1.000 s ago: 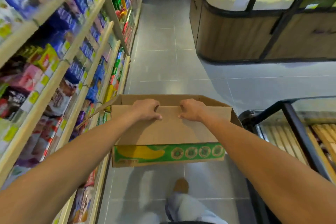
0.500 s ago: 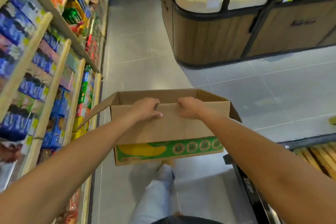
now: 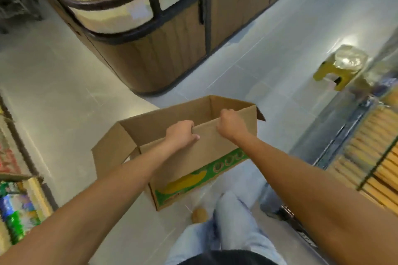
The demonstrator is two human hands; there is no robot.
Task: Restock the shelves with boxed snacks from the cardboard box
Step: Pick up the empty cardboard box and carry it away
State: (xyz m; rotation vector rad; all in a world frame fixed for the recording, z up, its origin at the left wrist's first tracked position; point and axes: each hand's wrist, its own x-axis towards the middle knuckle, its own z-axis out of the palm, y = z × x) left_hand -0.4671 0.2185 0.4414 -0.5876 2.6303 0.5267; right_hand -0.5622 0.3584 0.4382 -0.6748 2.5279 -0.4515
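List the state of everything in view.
Box, open, tilted, contents hidden.
Left hand, grips the near flap's edge.
Right hand, grips the same flap.
Shelves, stocked, at the left edge.
Stool, upright, something clear on top.

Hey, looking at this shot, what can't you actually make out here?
- Head view: inside of the cardboard box; its near flap, held by the left hand and right hand, hides any snacks.
- Head view: shelf packets at the left edge, blurred and cut off.
- Head view: print on the green band, blurred.
- Head view: item on the yellow stool, lost in glare.
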